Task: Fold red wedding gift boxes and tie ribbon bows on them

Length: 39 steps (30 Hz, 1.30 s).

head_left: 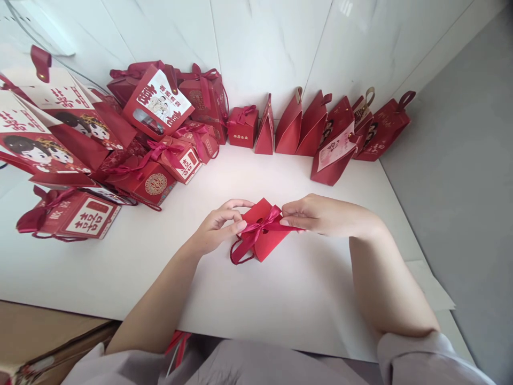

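A small red gift box point(267, 241) with a dark red ribbon bow point(256, 231) rests on the white table point(280, 299) in front of me. My left hand point(218, 227) pinches the ribbon at the box's left side, fingers closed. At the right side, my right hand point(320, 215) pinches the other ribbon end, fingers pressed together. The ribbon's loose tails point(240, 254) hang toward me off the box's near left corner.
A heap of red gift boxes and bags point(156, 139) fills the table's far left. A row of red paper bags point(320, 128) lines the white wall at the back. A cardboard box point(52, 347) sits at the lower left. Grey floor point(460, 187) lies to the right.
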{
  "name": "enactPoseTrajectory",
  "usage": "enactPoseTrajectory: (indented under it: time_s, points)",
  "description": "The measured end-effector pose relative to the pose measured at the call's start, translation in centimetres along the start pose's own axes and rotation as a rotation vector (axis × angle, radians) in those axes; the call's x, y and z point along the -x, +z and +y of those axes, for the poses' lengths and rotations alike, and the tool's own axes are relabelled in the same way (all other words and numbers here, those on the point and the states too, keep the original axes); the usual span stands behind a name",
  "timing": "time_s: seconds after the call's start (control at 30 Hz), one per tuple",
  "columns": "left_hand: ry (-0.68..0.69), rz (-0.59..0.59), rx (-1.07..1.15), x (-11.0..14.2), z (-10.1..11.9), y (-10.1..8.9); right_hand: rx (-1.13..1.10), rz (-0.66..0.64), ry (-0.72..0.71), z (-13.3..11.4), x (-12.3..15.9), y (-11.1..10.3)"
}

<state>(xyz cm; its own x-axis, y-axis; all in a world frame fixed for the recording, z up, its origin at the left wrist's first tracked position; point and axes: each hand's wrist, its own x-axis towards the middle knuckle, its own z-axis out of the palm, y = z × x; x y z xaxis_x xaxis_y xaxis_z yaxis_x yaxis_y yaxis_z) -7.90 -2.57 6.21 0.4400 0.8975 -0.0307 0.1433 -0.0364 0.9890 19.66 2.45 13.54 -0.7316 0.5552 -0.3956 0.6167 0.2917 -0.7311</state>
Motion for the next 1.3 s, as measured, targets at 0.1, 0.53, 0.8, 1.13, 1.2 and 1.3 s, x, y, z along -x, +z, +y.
enactPoseTrajectory:
  time_s: [0.1, 0.53, 0.8, 1.13, 1.2, 1.3]
  points:
    - [0.007, 0.012, -0.003, 0.0, -0.2, 0.0, 0.011, -0.019, -0.006, 0.1, -0.1, 0.0]
    - [-0.023, 0.088, 0.033, -0.2, -0.3, 0.1, 0.034, 0.145, -0.075, -0.9, 1.0, 0.4]
    - [-0.028, 0.076, 0.091, -0.2, -0.4, 0.3, 0.120, 0.146, -0.150, -1.4, -0.4, 2.0]
    - [-0.071, 0.091, 0.172, -0.3, -0.9, 0.3, 0.114, 0.240, -0.117, -1.4, -0.2, 2.0]
    - [-0.066, 0.074, 0.212, -0.3, -1.0, 0.4, 0.147, 0.287, -0.141, -1.6, -0.3, 2.2]
    - [-0.054, 0.049, 0.262, -0.4, -0.9, 0.6, 0.262, 0.388, -0.219, -1.9, -0.7, 3.1]
